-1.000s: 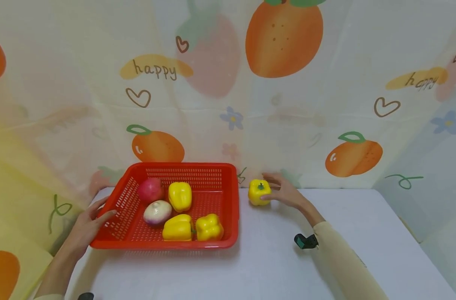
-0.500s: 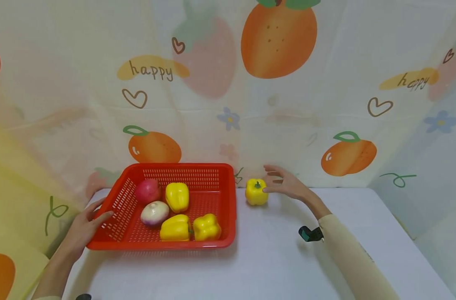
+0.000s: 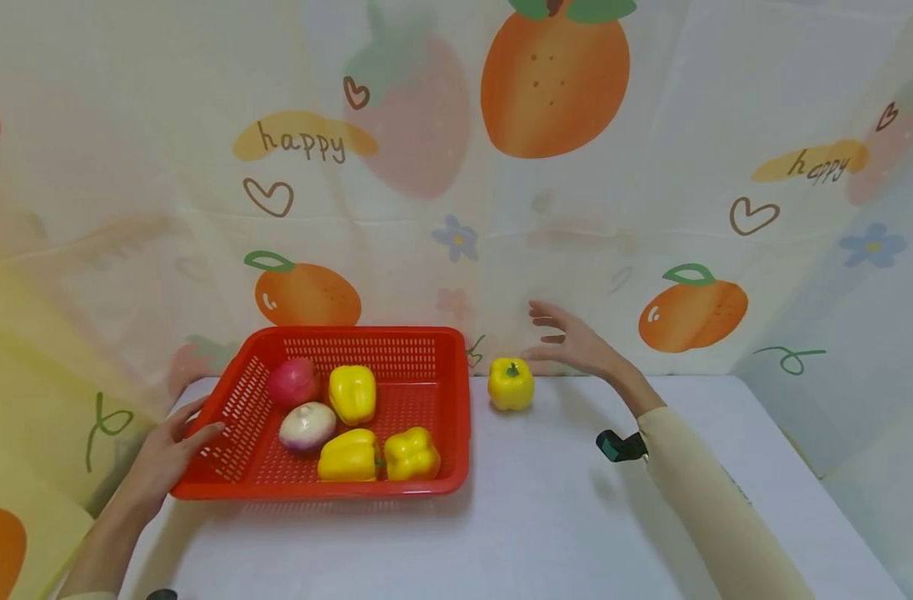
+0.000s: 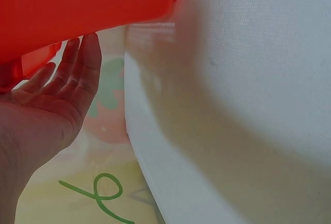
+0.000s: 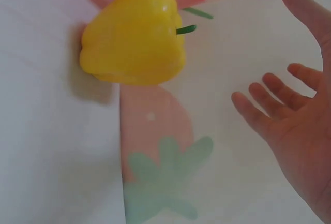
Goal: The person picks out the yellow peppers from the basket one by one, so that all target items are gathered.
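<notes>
My left hand (image 3: pixel 162 457) grips the left side of a red plastic basket (image 3: pixel 462 417), thumb over the rim and fingers under it; the left wrist view shows those fingers (image 4: pixel 91 61) beneath the rim. Inside lie a dark pink round fruit or vegetable (image 3: pixel 295 383), a white and purple turnip (image 3: pixel 307 427) and three yellow bell peppers, one at the back (image 3: pixel 353 394) and two along the front. Another yellow bell pepper (image 3: pixel 511 385) stands stem-up on the table to the right of the basket. Above and right of it, my right hand (image 3: pixel 576 343) is raised with fingers spread, holding nothing.
A white table (image 3: pixel 546 517) bears the basket and the lone pepper. Behind it hangs a curtain (image 3: pixel 411 275) printed with fruit, hearts and words, close to the basket's back rim. A small black device (image 3: pixel 620 447) is at the right sleeve.
My right hand has come off the lone yellow bell pepper and risen up and away from it. The pepper stays standing; the left hand keeps its grip on the basket.
</notes>
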Action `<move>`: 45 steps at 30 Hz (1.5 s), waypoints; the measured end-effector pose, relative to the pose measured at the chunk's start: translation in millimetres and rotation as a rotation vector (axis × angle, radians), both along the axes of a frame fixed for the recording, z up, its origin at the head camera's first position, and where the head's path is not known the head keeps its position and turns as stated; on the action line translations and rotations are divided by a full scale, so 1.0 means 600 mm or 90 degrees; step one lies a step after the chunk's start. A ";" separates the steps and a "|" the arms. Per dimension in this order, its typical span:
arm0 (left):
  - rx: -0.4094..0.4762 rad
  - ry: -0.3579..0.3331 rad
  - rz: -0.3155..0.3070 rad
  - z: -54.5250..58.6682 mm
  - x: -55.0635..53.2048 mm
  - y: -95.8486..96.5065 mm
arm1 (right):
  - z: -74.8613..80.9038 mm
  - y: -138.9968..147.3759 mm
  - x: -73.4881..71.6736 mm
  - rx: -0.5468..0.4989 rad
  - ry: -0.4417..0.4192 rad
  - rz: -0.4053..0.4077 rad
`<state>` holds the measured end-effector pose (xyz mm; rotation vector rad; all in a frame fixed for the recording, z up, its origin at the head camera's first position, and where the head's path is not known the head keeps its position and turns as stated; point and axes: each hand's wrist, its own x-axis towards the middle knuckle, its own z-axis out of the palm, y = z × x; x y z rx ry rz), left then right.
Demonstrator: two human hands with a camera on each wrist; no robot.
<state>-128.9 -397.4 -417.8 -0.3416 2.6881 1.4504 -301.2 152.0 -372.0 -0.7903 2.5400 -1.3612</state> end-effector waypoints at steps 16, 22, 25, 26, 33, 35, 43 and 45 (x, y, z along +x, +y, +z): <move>0.005 0.023 -0.004 -0.001 0.001 0.002 | 0.039 -0.044 0.018 0.001 0.042 0.017; -0.003 0.020 -0.004 0.000 0.002 0.001 | 0.041 -0.083 0.012 -0.010 0.076 0.031; 0.000 0.020 -0.002 0.000 0.003 0.002 | 0.043 -0.100 0.011 -0.009 0.085 0.032; 0.001 0.020 -0.001 -0.001 0.003 0.002 | 0.043 -0.105 0.011 -0.010 0.082 0.033; 0.006 0.025 -0.001 -0.002 0.003 0.002 | 0.046 -0.138 0.015 -0.015 0.048 0.044; 0.007 0.030 -0.001 -0.003 0.004 0.001 | 0.046 -0.148 0.017 -0.010 0.046 0.048; 0.009 0.032 -0.003 -0.004 0.003 0.002 | 0.048 -0.185 0.023 0.016 0.069 0.077; 0.011 0.029 -0.003 -0.004 0.003 0.001 | 0.050 -0.194 0.025 0.035 0.068 0.068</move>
